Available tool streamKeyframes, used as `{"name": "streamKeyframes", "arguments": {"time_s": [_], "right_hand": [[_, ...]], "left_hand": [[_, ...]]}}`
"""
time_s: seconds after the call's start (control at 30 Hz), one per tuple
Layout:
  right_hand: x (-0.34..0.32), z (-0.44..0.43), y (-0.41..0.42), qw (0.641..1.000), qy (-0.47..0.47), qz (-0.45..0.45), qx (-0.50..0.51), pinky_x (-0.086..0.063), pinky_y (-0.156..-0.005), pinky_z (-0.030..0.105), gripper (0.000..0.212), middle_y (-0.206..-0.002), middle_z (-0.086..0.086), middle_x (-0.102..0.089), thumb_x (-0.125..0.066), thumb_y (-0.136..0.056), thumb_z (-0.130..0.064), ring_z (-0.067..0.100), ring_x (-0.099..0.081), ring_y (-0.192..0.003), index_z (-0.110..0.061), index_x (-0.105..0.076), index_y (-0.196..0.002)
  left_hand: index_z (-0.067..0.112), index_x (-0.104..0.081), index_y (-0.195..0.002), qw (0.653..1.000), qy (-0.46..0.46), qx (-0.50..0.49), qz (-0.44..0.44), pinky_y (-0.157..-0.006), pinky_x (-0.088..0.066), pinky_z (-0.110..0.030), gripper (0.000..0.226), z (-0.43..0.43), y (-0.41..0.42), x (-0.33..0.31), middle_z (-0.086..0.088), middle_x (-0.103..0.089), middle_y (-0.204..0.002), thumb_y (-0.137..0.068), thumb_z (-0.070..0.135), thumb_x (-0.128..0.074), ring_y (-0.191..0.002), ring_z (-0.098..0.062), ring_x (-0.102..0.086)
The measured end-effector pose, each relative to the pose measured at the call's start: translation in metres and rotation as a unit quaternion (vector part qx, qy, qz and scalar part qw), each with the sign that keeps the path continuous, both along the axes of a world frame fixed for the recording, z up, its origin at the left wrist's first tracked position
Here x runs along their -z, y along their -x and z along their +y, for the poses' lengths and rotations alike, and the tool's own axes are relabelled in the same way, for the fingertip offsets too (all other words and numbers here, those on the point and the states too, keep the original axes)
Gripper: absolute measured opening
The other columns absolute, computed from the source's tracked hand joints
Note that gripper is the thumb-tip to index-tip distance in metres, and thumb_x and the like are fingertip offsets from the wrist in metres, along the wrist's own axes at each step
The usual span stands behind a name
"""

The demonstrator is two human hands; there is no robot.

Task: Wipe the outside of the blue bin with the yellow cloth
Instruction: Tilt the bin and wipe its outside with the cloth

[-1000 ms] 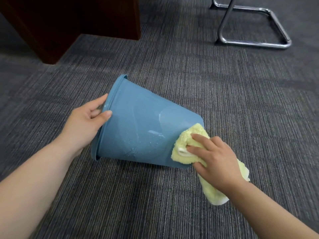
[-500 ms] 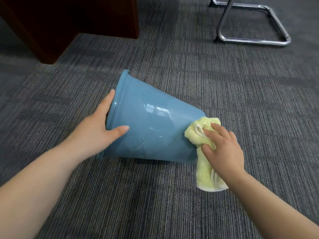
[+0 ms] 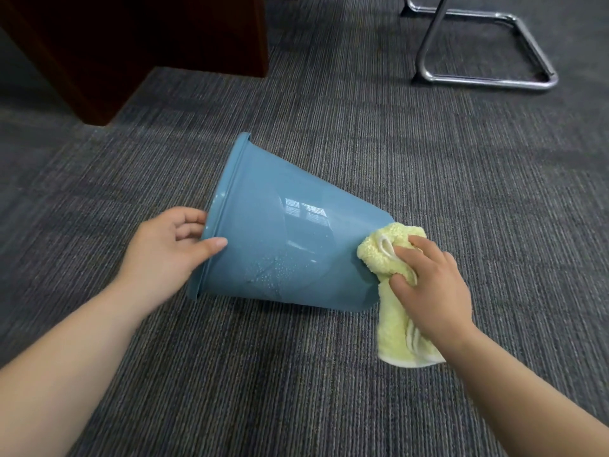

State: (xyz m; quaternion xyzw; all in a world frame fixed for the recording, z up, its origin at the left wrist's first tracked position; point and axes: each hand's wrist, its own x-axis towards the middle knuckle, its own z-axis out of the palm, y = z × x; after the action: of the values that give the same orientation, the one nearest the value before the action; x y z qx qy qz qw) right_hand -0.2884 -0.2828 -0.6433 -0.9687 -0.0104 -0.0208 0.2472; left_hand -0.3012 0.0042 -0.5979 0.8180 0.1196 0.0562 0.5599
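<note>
The blue bin (image 3: 283, 239) lies on its side on the grey carpet, rim to the left and base to the right, with water droplets on its lower wall. My left hand (image 3: 168, 249) grips the rim, thumb on the outer wall and fingers curled over the edge. My right hand (image 3: 428, 285) presses the bunched yellow cloth (image 3: 392, 255) against the bin's base end. The cloth's loose tail hangs down to the carpet under my wrist.
A dark wooden desk panel (image 3: 131, 44) stands at the upper left. A chrome chair base (image 3: 487, 77) rests on the carpet at the upper right. Grey carpet (image 3: 329, 390) surrounds the bin on all sides.
My left hand went from lying flat on the bin's wall to gripping the rim. The cloth slid from the lower side wall to the base end.
</note>
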Motion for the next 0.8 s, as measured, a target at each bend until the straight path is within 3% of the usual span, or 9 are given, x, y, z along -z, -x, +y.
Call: {"name": "streamKeyframes", "arguments": {"time_s": [0.27, 0.37, 0.47, 0.53, 0.67, 0.8], "right_hand": [[-0.005, -0.003, -0.001, 0.999, -0.026, 0.021, 0.013, -0.03, -0.072, 0.028, 0.037, -0.133, 0.0, -0.047, -0.059, -0.077, -0.015, 0.022, -0.041, -0.115, -0.017, -0.057, -0.114], [-0.003, -0.002, -0.003, 0.999, -0.023, 0.024, 0.018, -0.03, -0.072, 0.028, 0.038, -0.134, 0.0, -0.045, -0.059, -0.078, -0.015, 0.023, -0.041, -0.116, -0.016, -0.056, -0.116], [-0.003, -0.004, -0.008, 0.999, -0.028, 0.029, 0.031, -0.033, -0.076, 0.031, 0.038, -0.136, 0.002, -0.044, -0.058, -0.078, -0.015, 0.024, -0.04, -0.119, -0.015, -0.055, -0.116], [-0.005, -0.005, -0.01, 0.998, -0.038, 0.028, 0.036, -0.034, -0.079, 0.032, 0.038, -0.136, 0.003, -0.044, -0.058, -0.079, -0.015, 0.024, -0.041, -0.119, -0.014, -0.055, -0.117], [-0.025, -0.007, -0.017, 0.996, -0.055, -0.017, 0.066, -0.035, -0.085, 0.036, 0.039, -0.135, 0.003, -0.044, -0.059, -0.077, -0.015, 0.024, -0.04, -0.12, -0.012, -0.055, -0.117], [-0.058, 0.006, -0.027, 0.995, -0.064, -0.069, 0.018, -0.03, -0.083, 0.03, 0.038, -0.134, 0.003, -0.046, -0.06, -0.074, -0.012, 0.025, -0.039, -0.119, -0.014, -0.058, -0.112]], "left_hand": [[0.035, -0.055, -0.079, 0.997, 0.013, -0.012, -0.072, -0.054, -0.042, 0.0, 0.034, -0.012, -0.006, -0.014, 0.014, -0.059, -0.079, -0.074, 0.002, -0.063, -0.057, 0.016, -0.058], [0.042, -0.048, -0.101, 0.996, -0.045, 0.044, -0.059, -0.065, -0.038, 0.004, 0.048, -0.007, -0.004, -0.017, 0.021, -0.054, -0.09, -0.076, 0.003, -0.062, -0.071, 0.022, -0.054], [0.057, -0.022, -0.111, 0.975, -0.153, 0.158, 0.013, -0.091, -0.033, -0.016, 0.07, 0.003, -0.002, -0.021, 0.024, -0.042, -0.116, -0.078, 0.008, -0.059, -0.105, 0.0, -0.047], [0.063, -0.012, -0.108, 0.968, -0.178, 0.175, 0.033, -0.099, -0.027, -0.026, 0.072, 0.006, -0.001, -0.021, 0.021, -0.03, -0.128, -0.082, 0.011, -0.054, -0.116, -0.009, -0.039], [0.067, -0.013, -0.107, 0.976, -0.126, 0.177, 0.022, -0.106, -0.024, -0.029, 0.073, 0.006, 0.0, -0.018, 0.019, -0.03, -0.134, -0.084, 0.008, -0.05, -0.126, -0.009, -0.035], [0.068, -0.022, -0.106, 0.978, -0.076, 0.193, 0.014, -0.099, -0.034, -0.024, 0.072, 0.001, 0.001, -0.021, 0.016, -0.05, -0.119, -0.082, 0.007, -0.052, -0.112, 0.0, -0.049]]}}
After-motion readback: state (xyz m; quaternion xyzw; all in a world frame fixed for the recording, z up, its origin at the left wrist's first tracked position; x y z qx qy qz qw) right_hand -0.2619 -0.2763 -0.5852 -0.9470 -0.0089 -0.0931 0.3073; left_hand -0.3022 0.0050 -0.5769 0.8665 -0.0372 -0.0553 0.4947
